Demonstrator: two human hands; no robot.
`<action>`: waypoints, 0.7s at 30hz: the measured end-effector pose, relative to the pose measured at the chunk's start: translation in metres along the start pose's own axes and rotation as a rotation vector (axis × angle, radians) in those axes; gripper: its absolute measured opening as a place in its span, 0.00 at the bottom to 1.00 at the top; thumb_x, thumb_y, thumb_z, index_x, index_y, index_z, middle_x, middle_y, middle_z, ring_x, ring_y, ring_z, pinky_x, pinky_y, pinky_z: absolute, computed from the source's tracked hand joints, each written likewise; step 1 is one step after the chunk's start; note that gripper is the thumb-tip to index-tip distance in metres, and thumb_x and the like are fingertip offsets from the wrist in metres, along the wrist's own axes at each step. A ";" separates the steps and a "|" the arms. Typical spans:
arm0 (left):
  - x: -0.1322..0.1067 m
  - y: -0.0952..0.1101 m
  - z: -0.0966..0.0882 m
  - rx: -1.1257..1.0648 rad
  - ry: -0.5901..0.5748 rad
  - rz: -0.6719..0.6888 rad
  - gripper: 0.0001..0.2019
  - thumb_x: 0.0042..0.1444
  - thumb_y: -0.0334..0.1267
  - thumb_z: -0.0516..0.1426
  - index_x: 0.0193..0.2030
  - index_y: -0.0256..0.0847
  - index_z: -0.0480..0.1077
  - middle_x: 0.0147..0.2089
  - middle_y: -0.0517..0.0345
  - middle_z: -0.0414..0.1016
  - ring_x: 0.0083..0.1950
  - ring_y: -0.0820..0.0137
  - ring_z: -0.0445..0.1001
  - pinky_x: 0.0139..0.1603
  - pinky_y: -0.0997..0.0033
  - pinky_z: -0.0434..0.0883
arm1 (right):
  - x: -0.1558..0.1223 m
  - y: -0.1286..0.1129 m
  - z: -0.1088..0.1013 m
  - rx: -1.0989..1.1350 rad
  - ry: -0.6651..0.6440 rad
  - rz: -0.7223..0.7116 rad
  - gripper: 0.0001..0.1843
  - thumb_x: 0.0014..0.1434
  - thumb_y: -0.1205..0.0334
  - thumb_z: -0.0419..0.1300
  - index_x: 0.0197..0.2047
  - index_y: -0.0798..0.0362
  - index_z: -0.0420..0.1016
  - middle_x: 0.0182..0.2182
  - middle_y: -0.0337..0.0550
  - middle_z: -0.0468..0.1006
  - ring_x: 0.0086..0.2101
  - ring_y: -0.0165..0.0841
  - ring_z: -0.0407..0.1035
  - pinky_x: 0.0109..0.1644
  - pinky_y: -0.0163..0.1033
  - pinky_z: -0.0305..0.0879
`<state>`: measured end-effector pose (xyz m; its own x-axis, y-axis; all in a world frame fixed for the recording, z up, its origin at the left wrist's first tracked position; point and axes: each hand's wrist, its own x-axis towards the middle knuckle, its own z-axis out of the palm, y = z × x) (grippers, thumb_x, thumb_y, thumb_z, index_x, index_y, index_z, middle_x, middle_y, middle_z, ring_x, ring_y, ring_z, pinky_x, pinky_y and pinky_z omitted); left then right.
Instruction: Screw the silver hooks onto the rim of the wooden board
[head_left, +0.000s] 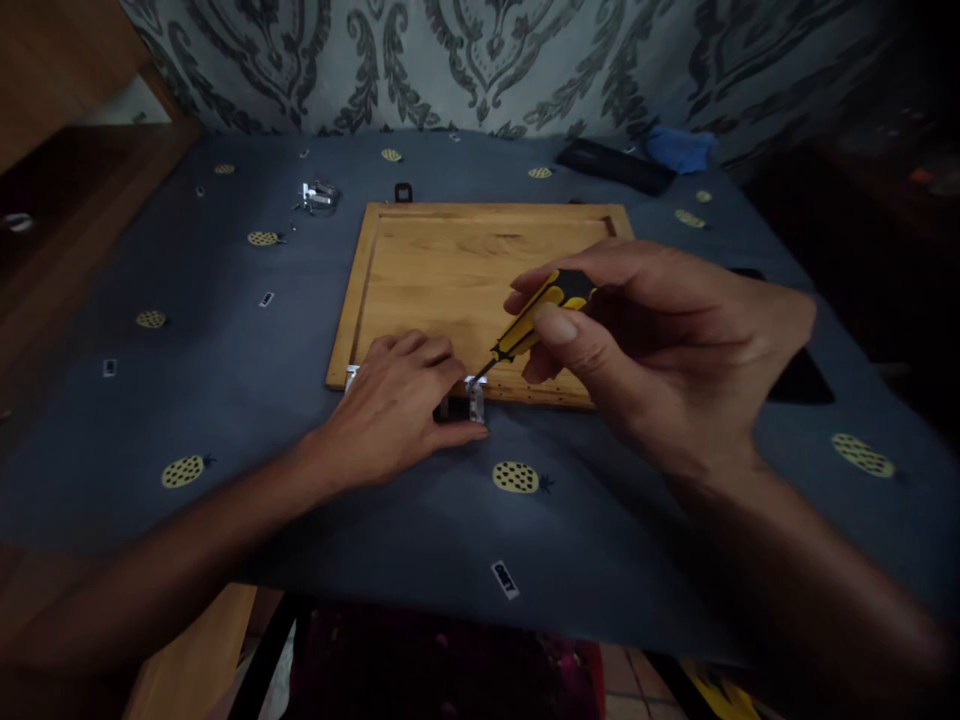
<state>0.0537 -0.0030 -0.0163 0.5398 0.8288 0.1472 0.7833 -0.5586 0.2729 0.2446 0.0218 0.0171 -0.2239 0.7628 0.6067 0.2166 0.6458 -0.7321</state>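
Note:
A wooden cabinet door panel (427, 270) with a raised frame lies flat on the cloth. At its near edge sits a silver metal hinge (477, 400). My left hand (405, 400) rests over this edge, index finger and thumb around the hinge, its other fingers on the wood. A bit of bright metal (352, 374) shows beside that hand at the panel's near left corner, mostly covered. My right hand (667, 340) grips a yellow and black screwdriver (544, 310) by its handle. The screwdriver's tip points down at the hinge; exact contact cannot be made out.
A blue cloth with pineapple prints (247, 420) covers the table. Behind the panel lie a loose metal hinge (321, 196) and a small black square piece (403, 192). A black case (615, 167) and a blue rag (681, 148) lie at the back right. A dark flat object (802, 380) is partly behind my right hand.

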 end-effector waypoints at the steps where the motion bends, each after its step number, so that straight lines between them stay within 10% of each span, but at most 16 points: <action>1: 0.000 0.000 0.000 -0.001 -0.002 -0.002 0.21 0.56 0.53 0.65 0.45 0.37 0.75 0.46 0.52 0.76 0.50 0.55 0.71 0.52 0.53 0.68 | 0.000 0.001 0.000 0.011 0.005 0.014 0.05 0.57 0.57 0.69 0.37 0.44 0.80 0.37 0.37 0.83 0.22 0.29 0.73 0.23 0.37 0.70; 21: -0.001 0.001 0.000 0.007 0.004 -0.010 0.19 0.57 0.53 0.65 0.44 0.38 0.74 0.45 0.53 0.75 0.50 0.56 0.71 0.51 0.55 0.67 | 0.001 -0.001 -0.003 -0.010 -0.012 0.008 0.06 0.56 0.58 0.71 0.38 0.46 0.80 0.34 0.35 0.82 0.20 0.27 0.71 0.20 0.36 0.66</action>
<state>0.0538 -0.0041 -0.0167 0.5306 0.8346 0.1479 0.7908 -0.5502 0.2682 0.2467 0.0218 0.0195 -0.2334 0.7673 0.5973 0.2277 0.6403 -0.7336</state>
